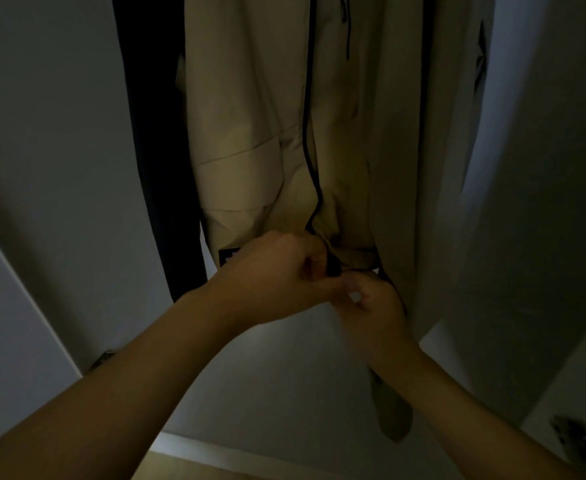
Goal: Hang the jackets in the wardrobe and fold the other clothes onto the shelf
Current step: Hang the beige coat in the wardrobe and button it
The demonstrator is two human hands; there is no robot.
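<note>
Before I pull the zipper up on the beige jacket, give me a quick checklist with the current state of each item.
1. Beige jacket hanging in the wardrobe: ok; the hanger itself is out of view.
2. Left hand gripping the hem by the zipper's bottom end: ok.
3. Right hand pinching the other front edge: ok, though blurred.
4. Zipper pull engaged on both sides: cannot tell.
5. Front panels aligned at the bottom: cannot tell, hands cover them.
6. Dark garment on the left clear of the zipper: ok.
</note>
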